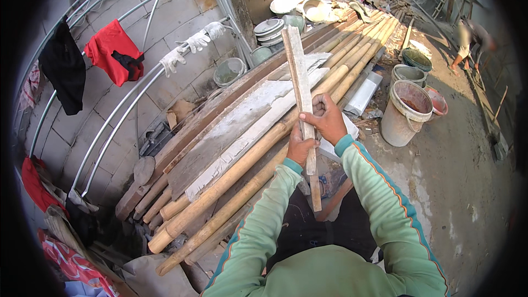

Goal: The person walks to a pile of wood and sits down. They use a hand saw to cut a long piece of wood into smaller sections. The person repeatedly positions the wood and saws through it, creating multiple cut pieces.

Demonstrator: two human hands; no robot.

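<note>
Both my hands are closed around a long, narrow wooden batten (298, 71), pale and dusty, which stands nearly upright in front of me. A thinner wooden strip (315, 190) shows below its lower end, and I cannot tell whether the two are joined. My left hand (300, 146) wraps the lower part. Just above it, my right hand (328, 121) grips the batten with the thumb across its face. Behind the hands lies a slanting pile of bamboo poles (247, 157), with grey, plaster-smeared boards (231, 132) on top.
Buckets (410, 110) stand right of the pile, beside a white box-like piece (366, 93). More tubs (269, 30) sit at the back. Clothes (114, 52) and gloves (187, 49) hang on metal tubes along the block wall (181, 14). Another person (470, 41) bends down at the far right.
</note>
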